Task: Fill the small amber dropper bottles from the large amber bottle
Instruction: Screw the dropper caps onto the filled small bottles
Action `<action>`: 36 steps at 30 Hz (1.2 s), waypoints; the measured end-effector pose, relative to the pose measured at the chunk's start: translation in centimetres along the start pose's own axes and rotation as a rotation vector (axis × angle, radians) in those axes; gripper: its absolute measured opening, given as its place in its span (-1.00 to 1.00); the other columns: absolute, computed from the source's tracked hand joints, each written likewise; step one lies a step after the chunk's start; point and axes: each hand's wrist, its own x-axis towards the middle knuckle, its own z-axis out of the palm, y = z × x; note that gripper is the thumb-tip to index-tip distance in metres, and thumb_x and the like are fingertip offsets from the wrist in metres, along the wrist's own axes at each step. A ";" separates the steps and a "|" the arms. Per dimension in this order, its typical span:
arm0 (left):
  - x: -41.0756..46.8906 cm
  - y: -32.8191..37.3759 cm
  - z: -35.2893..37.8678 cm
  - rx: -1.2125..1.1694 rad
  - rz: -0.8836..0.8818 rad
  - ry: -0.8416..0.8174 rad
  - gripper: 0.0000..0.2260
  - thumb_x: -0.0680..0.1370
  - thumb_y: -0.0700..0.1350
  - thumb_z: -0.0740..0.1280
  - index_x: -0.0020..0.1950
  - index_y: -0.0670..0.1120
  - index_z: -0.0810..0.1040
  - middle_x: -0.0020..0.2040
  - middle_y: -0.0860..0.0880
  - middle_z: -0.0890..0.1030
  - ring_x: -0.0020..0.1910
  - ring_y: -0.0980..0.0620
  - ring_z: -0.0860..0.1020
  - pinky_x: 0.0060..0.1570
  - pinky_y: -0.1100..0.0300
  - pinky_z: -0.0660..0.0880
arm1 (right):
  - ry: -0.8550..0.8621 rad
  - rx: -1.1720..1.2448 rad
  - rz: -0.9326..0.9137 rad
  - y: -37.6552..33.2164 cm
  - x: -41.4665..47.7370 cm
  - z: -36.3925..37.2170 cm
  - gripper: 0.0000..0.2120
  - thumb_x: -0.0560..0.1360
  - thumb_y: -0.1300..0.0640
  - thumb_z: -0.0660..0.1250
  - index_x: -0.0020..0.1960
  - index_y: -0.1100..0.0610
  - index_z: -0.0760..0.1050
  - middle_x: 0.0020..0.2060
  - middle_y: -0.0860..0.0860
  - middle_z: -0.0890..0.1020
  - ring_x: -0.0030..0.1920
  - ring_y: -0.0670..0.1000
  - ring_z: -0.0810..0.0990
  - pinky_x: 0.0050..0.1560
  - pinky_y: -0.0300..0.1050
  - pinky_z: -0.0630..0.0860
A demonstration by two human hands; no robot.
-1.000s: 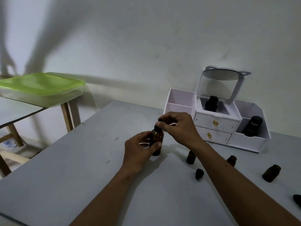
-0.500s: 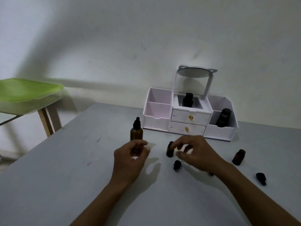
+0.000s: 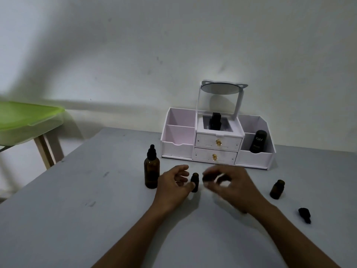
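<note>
The large amber bottle (image 3: 152, 171) stands upright on the grey table, its black dropper cap on, just left of my left hand (image 3: 172, 188). That hand is open, fingers spread, and its thumb touches the base of a small uncapped amber bottle (image 3: 194, 181). My right hand (image 3: 231, 187) hovers to the right of that bottle, blurred, fingertips pinched on a small black dropper cap (image 3: 207, 177). A second small amber bottle (image 3: 277, 189) stands uncapped at the right. Another black dropper cap (image 3: 304, 215) lies on its side near it.
A white drawer organizer (image 3: 179, 146) with a mirror stands against the wall. It holds a black bottle (image 3: 257, 141) on its right and a black item (image 3: 215, 120) in its middle. A green-lidded box (image 3: 25, 117) rests on a wooden stool at the left.
My left hand let go of the large bottle and moved right to the small bottle. My right hand lifted the black cap that lay on the table. The view shifted.
</note>
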 end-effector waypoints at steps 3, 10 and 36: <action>0.5 -0.3 0.1 0.004 -0.007 -0.036 -0.49 0.39 -0.13 0.53 0.32 -0.02 0.51 0.13 0.01 0.62 0.02 0.12 0.60 -0.02 0.38 0.54 | 0.216 0.273 0.037 -1.0 2.1 -1.0 -0.74 0.45 0.27 0.49 0.05 -0.02 0.66 -0.07 -0.12 0.72 -0.05 -0.14 0.69 0.01 -0.28 0.63; 0.5 -1.0 0.2 0.026 -0.006 -0.134 -0.50 0.39 -0.03 0.53 0.30 -0.01 0.55 0.18 0.04 0.63 0.10 0.14 0.59 0.17 0.26 0.51 | 0.229 0.422 0.073 -0.4 4.0 0.1 -0.82 0.48 0.29 0.46 -0.02 0.02 0.67 -0.13 -0.04 0.74 -0.14 -0.04 0.73 -0.07 -0.18 0.66; 0.4 -0.9 0.4 0.103 0.072 -0.105 -0.70 0.45 -0.05 0.47 0.18 0.02 0.61 0.10 0.06 0.66 0.03 0.14 0.61 0.02 0.37 0.53 | 0.175 0.136 0.075 2.6 3.1 4.1 -0.78 0.35 0.05 0.59 -0.04 0.03 0.67 -0.21 -0.18 0.66 -0.13 -0.26 0.63 -0.15 -0.46 0.54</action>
